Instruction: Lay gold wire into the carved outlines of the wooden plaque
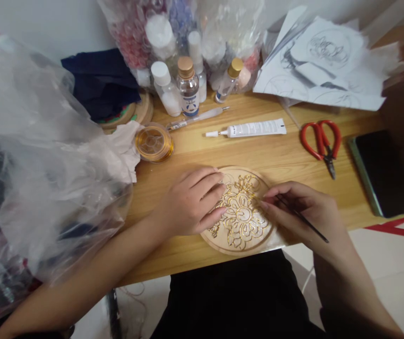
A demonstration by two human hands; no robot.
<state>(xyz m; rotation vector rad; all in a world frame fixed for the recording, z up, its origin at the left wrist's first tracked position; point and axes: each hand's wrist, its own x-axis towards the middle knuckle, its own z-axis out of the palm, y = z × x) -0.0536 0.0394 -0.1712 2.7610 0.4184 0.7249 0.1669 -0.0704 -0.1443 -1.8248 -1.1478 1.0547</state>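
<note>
A round wooden plaque (246,215) with a raised gold wire flower pattern lies near the table's front edge. My left hand (198,200) rests flat on its left side, fingers lightly spread, holding nothing. At the plaque's right side, my right hand (300,209) pinches a thin dark tool (311,226) between thumb and fingers. The tool's handle slants down to the right across the palm. Its far end is hidden at the fingertips, close to the gold pattern.
Behind the plaque lie a spool of gold wire (154,142), a white tube (254,129), a pen-like tool (200,117) and red-handled pliers (323,143). Bottles (188,89) stand farther back. A phone (381,174), paper sketches (318,63) and plastic bags (46,141) flank the work area.
</note>
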